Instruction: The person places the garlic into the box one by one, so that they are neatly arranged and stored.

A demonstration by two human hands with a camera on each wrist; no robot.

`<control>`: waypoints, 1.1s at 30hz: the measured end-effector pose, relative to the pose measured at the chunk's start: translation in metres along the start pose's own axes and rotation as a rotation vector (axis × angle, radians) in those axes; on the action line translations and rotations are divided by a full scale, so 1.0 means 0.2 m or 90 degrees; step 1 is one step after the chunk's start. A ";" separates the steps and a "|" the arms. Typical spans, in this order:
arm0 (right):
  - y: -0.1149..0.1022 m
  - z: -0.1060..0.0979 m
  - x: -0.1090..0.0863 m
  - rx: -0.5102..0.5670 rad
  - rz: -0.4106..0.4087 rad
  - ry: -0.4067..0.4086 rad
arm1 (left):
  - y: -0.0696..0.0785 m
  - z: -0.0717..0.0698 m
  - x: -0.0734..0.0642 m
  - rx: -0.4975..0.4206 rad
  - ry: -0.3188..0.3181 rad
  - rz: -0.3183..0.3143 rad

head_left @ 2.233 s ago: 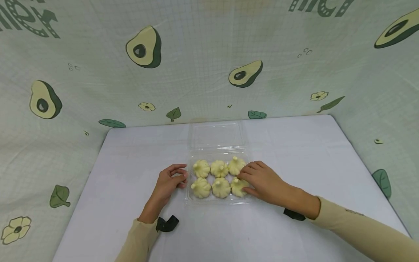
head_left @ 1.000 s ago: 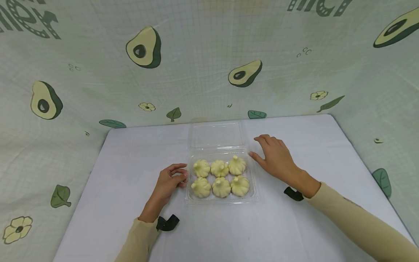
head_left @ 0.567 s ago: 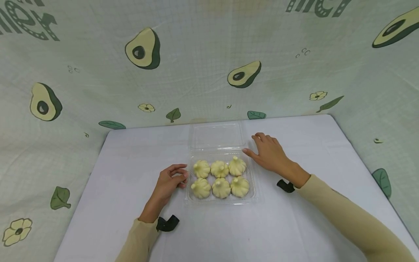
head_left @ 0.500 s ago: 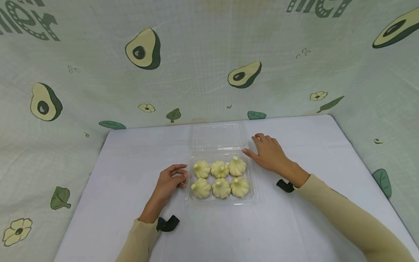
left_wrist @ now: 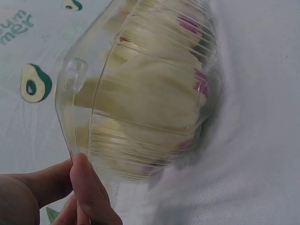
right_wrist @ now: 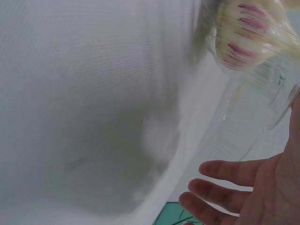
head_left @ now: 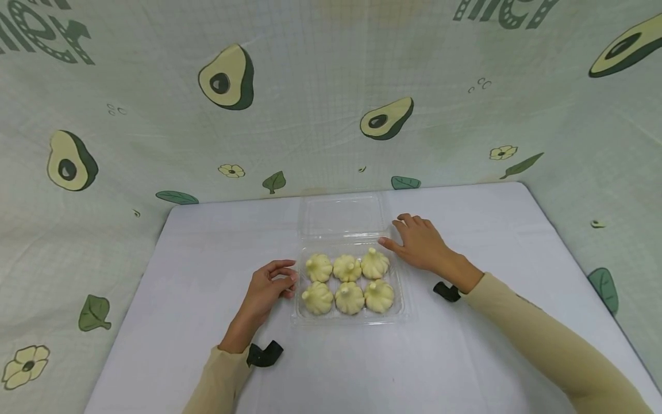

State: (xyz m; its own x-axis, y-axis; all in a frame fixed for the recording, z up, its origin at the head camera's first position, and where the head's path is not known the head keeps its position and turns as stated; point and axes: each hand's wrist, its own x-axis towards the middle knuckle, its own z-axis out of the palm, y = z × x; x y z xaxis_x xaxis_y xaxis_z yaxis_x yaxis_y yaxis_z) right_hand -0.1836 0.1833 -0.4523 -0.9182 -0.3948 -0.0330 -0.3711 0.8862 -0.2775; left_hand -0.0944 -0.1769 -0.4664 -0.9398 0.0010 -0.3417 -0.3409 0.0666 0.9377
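Observation:
A clear plastic clamshell container (head_left: pixel 351 319) lies on the table with its lid (head_left: pixel 342 214) folded back flat. Inside its base sit pale garlic bulbs in two rows of three, among them the front-right garlic bulb (head_left: pixel 379 296). Purple patches show on the bulbs' undersides in the wrist views. My left hand (head_left: pixel 266 290) pinches the container's left rim between thumb (left_wrist: pixel 86 180) and fingers. My right hand (head_left: pixel 421 244) hovers at the back right corner, fingers extended and holding nothing. Its thumb overlaps the rim near the hinge; in the right wrist view its fingers (right_wrist: pixel 229 173) spread below the lid.
A white cloth covers the table (head_left: pixel 465 356), which reaches back to a curtain (head_left: pixel 320 86) printed with avocados and leaves. Black straps (head_left: pixel 265 353) sit at both wrists, below beige sleeves.
My right hand has left the front-right garlic bulb, moved up to the container's back right corner, then drifted slightly left toward the hinge. The left hand has stayed at the left rim.

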 end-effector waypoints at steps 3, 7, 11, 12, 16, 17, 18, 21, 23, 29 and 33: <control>0.00 0.00 0.00 -0.001 -0.002 -0.006 | 0.00 0.00 0.00 0.001 0.000 0.002; -0.01 0.01 0.01 0.000 -0.003 0.000 | -0.01 0.00 0.00 0.005 0.002 0.005; -0.01 0.01 0.01 0.002 0.000 0.012 | -0.01 0.00 0.00 0.010 0.003 0.005; -0.01 0.01 0.01 0.003 0.001 0.014 | -0.01 0.00 0.00 0.009 0.003 0.004; 0.00 0.02 0.01 0.009 0.006 0.020 | -0.01 0.00 0.00 0.002 -0.001 0.004; 0.00 0.02 0.01 0.010 0.007 0.020 | -0.01 0.00 0.00 0.001 -0.003 0.004; 0.00 0.02 0.01 0.011 0.008 0.020 | -0.01 -0.01 0.00 0.000 -0.004 0.004; 0.00 0.03 0.01 0.011 0.009 0.022 | -0.01 0.00 0.00 -0.005 -0.007 0.006; 0.00 0.03 0.01 0.012 0.009 0.024 | -0.01 0.00 0.00 -0.007 -0.007 0.007; -0.01 0.02 0.00 0.018 0.010 0.024 | -0.02 0.00 0.01 -0.005 -0.006 0.006; -0.01 0.02 0.00 0.021 0.009 0.025 | -0.02 0.00 0.01 -0.006 -0.006 0.003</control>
State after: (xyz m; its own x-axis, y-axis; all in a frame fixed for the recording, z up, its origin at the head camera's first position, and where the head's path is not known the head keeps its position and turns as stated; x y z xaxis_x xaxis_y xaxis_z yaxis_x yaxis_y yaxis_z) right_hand -0.1827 0.1805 -0.4564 -0.9282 -0.3722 0.0003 -0.3540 0.8826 -0.3095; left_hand -0.0944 -0.1778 -0.4700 -0.9410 0.0108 -0.3382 -0.3371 0.0565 0.9398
